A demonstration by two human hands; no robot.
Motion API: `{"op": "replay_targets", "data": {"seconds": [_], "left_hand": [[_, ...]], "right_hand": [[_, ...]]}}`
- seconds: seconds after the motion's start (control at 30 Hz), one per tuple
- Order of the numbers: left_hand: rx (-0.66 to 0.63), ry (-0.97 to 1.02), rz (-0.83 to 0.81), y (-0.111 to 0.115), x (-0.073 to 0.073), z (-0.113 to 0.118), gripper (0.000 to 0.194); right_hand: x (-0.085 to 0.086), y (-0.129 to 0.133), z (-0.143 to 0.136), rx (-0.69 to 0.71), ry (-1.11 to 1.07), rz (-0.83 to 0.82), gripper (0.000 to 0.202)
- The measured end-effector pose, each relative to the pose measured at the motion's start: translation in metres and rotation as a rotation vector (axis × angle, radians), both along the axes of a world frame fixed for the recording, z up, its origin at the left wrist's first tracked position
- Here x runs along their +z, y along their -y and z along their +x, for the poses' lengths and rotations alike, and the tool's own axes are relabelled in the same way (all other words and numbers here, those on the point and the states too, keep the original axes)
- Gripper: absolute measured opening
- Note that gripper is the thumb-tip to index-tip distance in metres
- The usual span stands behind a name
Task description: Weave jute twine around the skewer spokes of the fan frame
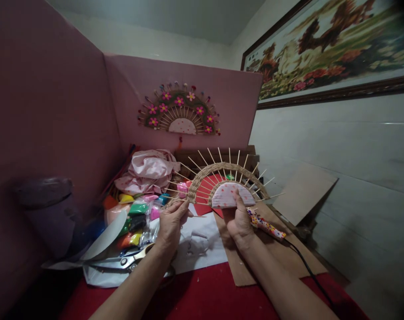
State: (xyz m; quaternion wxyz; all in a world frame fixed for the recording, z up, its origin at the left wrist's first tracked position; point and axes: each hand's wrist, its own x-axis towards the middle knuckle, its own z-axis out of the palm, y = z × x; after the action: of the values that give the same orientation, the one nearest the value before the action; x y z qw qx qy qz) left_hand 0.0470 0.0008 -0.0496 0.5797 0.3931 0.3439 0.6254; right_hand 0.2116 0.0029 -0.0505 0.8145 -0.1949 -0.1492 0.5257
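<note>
A half-round fan frame (pixel 222 165) is held up in the air above the table (pixel 202 295), over the paper and cardboard. It should be light, springy along its woven, cord-like band and fragile at the thin wooden sticks, which look apt to snap or slip. The padded half-disc (pixel 222 198), wrapped in pale cloth with small red marks, looks soft-faced yet firm, the safest place to grip. The right hand (pixel 239 222) holds it there, thumb across its front; the left hand (pixel 170 222) is closed in a pinch at the band's lower left end. Beneath, smooth white paper (pixel 205 260) meets stiff brown cardboard (pixel 242 266) toward the table's right edge, with a patterned, rod-like corded tool (pixel 268 226) near the right hand. Toward the table's left edge lie metal scissors (pixel 124 262), glossy plastic packets (pixel 138 208) of bright colours and, farther back, crumpled pink cloth (pixel 152 166).
</note>
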Motion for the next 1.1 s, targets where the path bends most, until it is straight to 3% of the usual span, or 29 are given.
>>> {"op": "replay_targets", "data": {"seconds": [0.27, 0.77, 1.1], "left_hand": [[-0.023, -0.106, 0.141, -0.003, -0.001, -0.006, 0.024], [0.032, 0.032, 0.076, -0.008, 0.001, -0.012, 0.031], [-0.044, -0.059, 0.226, -0.01, -0.001, -0.013, 0.016]], "right_hand": [[-0.002, -0.002, 0.004, 0.002, -0.002, 0.025, 0.029], [-0.002, -0.001, 0.005, 0.089, -0.017, 0.01, 0.027], [-0.002, -0.001, 0.004, 0.107, -0.017, -0.025, 0.025]]}}
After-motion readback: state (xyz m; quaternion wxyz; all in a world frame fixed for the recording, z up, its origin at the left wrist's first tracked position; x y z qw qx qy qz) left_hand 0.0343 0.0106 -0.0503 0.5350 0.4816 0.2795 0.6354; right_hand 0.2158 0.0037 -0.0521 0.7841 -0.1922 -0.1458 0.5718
